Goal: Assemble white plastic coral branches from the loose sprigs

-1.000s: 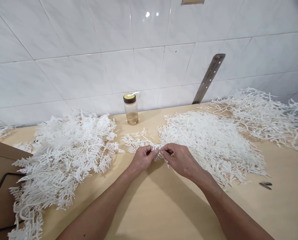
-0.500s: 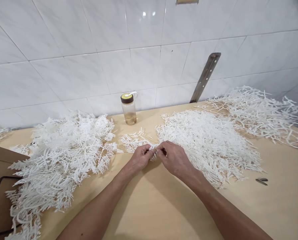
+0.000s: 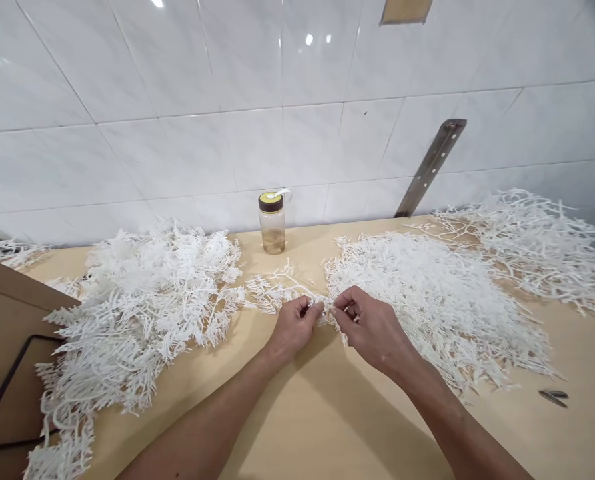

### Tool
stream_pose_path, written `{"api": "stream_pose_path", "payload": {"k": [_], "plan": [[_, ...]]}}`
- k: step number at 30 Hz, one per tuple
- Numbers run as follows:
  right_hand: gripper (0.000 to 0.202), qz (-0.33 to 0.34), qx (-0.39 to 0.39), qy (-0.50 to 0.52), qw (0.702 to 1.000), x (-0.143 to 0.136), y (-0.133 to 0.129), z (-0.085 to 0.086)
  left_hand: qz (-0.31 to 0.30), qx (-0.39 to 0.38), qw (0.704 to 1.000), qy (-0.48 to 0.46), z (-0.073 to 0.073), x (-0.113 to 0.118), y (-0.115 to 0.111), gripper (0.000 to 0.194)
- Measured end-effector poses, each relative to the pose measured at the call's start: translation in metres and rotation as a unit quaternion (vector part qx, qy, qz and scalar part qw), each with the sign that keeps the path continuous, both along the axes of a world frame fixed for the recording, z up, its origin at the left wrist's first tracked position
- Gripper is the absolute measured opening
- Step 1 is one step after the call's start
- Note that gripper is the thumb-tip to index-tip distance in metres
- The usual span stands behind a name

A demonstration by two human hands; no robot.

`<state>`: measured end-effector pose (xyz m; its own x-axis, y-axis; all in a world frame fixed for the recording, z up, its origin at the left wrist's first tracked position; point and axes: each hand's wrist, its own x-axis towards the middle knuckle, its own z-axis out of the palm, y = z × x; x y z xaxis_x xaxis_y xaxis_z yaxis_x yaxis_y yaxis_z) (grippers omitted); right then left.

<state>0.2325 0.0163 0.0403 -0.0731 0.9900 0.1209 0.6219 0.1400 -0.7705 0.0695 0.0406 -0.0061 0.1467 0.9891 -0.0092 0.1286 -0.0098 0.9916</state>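
See brown box (image 3: 7,300) at near left, with black bent bar or line (image 3: 8,390) across its face; cannot tell which. Note bare wood-toned counter (image 3: 322,427) between the forearms. Log two small dark slivers (image 3: 553,398) lying at near right, apart from everything.

Find left hand (image 3: 293,328) at centre, palm down, with thumb and forefinger closed on white branched sprig (image 3: 302,289). Find right hand (image 3: 374,327) just beside, with thumb and forefinger pinched together on the sprig's right end. Cannot make out exact contact between fingertips. Place sprig between the two big piles, with finely forked twigs spreading left and far of left hand.

Record left pile (image 3: 162,293) of frilly white branches, heaped and reaching down past the box's edge. Record right pile (image 3: 432,293), flatter and denser, just beyond right hand. See loose heap (image 3: 537,240) of longer, barer white twigs at far right.

Note upright clear bottle (image 3: 272,227) at far centre, part filled, under yellow-and-dark lid. Farther, see slanted metal strip (image 3: 431,168) against tiled wall (image 3: 247,147).
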Motion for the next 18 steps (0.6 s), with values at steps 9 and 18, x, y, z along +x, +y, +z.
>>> {"api": "stream_pose_path", "payload": {"k": [9,18], "plan": [[0.017,0.029,-0.128,0.087,0.987,0.0,0.01,-0.014,-0.021,-0.002,1.0,0.002,-0.002,0.003,-0.002,0.045],[0.024,0.067,-0.118,0.147,0.98,0.003,0.013,-0.013,-0.034,-0.09,0.988,-0.123,0.01,-0.002,-0.001,0.047]]}}
